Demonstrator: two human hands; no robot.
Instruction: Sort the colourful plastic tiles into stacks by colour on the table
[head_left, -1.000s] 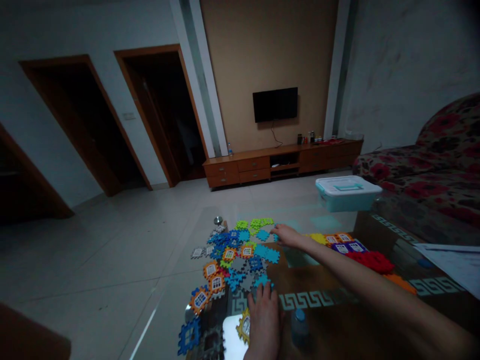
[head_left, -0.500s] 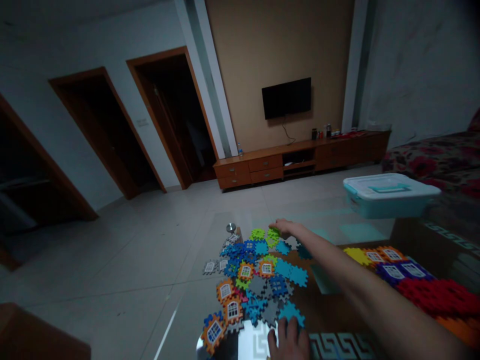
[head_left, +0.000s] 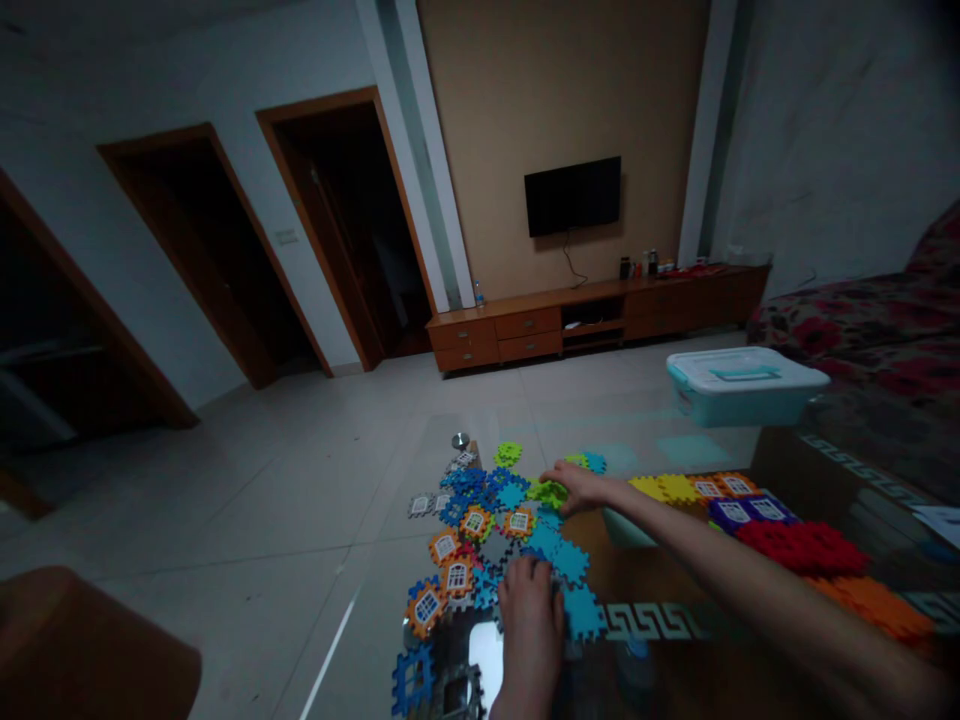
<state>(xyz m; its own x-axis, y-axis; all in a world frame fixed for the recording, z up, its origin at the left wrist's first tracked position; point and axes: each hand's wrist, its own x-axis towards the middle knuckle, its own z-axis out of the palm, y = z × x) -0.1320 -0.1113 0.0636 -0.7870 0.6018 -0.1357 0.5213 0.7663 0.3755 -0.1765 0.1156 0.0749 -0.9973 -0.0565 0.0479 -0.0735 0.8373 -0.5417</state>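
Observation:
My right hand (head_left: 577,487) reaches over the far side of the pile, its fingers closed on a lime-green interlocking tile (head_left: 550,492). Nearer to me, my left hand (head_left: 532,615) has its bent fingers together over the pile's near side; its fingertips and anything in them are hidden. Around them lie toothed plastic tiles: light-blue ones (head_left: 570,560), a grey one (head_left: 495,547), dark-blue ones and orange window tiles (head_left: 457,577). Another lime-green tile (head_left: 508,454) lies at the far end.
Sorted rows lie on the right of the glass table: yellow (head_left: 667,488), purple window tiles (head_left: 750,511), red (head_left: 799,548) and orange (head_left: 870,605). A teal box with a white lid (head_left: 746,385) stands beyond them. A brown rounded object (head_left: 97,645) is at lower left.
My right hand has come nearer with the lime-green tile. My left hand has moved forward and left onto the pile, its fingers drawing together. The camera view has shifted slightly.

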